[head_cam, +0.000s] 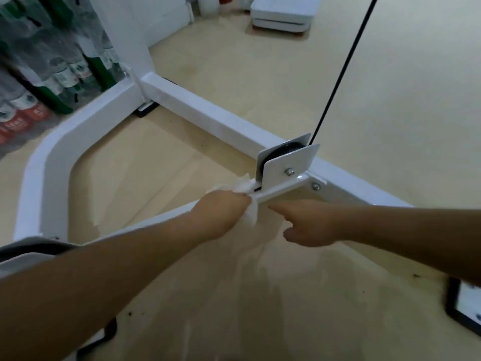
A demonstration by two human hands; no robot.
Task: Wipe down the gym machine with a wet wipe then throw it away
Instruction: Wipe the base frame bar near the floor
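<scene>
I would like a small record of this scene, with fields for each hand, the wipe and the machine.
left hand: grips the wipe against the white bar
right hand: close beside the bar, holding nothing visible
wipe: white, crumpled, next to the pulley bracket
cable: black, rises from the pulley bracket
task stage: wiping, wipe not yet thrown away
</scene>
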